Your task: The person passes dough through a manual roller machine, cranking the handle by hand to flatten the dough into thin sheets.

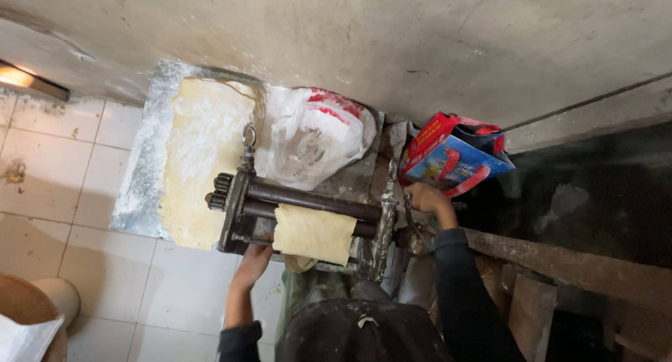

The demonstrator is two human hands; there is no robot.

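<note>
1. Two hands of yours are at the hand-cranked dough roller, which sits on the desk in the middle of the scene.
2. Your left hand reaches up under the near left end of the roller frame, beside the hanging dough; you cannot tell whether its fingers are clenched or released, since they are hidden under the frame.
3. Your right hand is at the right end of the roller, fingers clenched around the crank handle.
4. A dough sheet hangs over the near roller, draping toward you; its flat face points toward you.
5. Rollers lie with their long axis running left to right, slightly lower at the right; the gear wheels are at the left end.
6. A larger floured dough sheet lies on the desk at the far left of the roller, its long axis running near to far.
7. A white plastic bag sits just beyond the roller, against the wall.
8. A red and blue carton stands at the far right, close to your right hand.
9. White floor tiles lie to the left.
</note>
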